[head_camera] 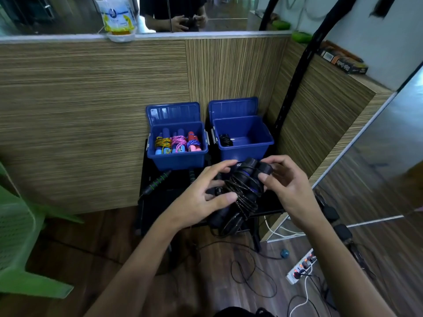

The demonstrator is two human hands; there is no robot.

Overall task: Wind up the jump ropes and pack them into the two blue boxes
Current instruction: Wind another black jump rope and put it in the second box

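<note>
Both hands hold a black jump rope [242,193] with its thin cord coiled around the two handles, just in front of the boxes. My left hand [203,197] steadies the lower left side of the bundle, thumb on the coils. My right hand [286,184] grips the handles' upper ends. The left blue box [177,160] stands open with three wound coloured ropes [177,144] inside. The right blue box [248,148] is open and holds one black wound rope [225,140] at its left wall. Another rope with green-banded handles [158,183] lies on the black stand.
The boxes sit on a low black stand [148,202] against a wood-grain partition. A green plastic chair [20,236] is at the left. A power strip [302,268] and loose cables lie on the wooden floor at the right, near a small blue ball [285,253].
</note>
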